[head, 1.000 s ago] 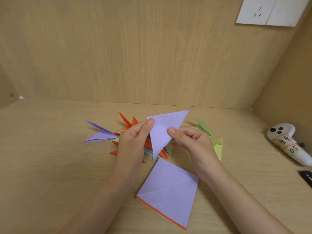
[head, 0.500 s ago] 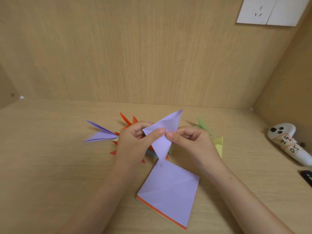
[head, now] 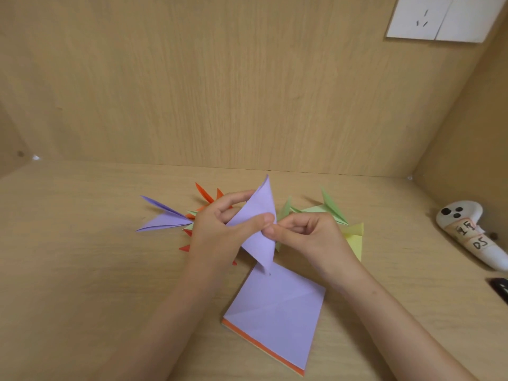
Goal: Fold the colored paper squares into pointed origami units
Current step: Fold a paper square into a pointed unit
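Observation:
A lilac paper piece (head: 259, 229), folded into a narrow pointed shape, is held upright above the table between both hands. My left hand (head: 220, 229) pinches its left side with thumb in front and fingers behind. My right hand (head: 308, 235) pinches its right edge at mid-height, fingers curled. Below them lies a stack of paper squares (head: 275, 312), lilac on top with crease lines, orange at the edge. Behind the hands lie finished pointed units: lilac (head: 165, 218), orange (head: 204, 195), green (head: 330, 206) and yellow (head: 354, 236).
A white hand controller with taped labels (head: 472, 232) lies at the right by the side wall. A dark object (head: 500, 288) shows at the right edge. Wooden walls close the back and right; a white wall plate (head: 437, 17) is up right.
The lilac piece has been folded narrower and turned more upright. Both hands' thumbs have come together at its right edge.

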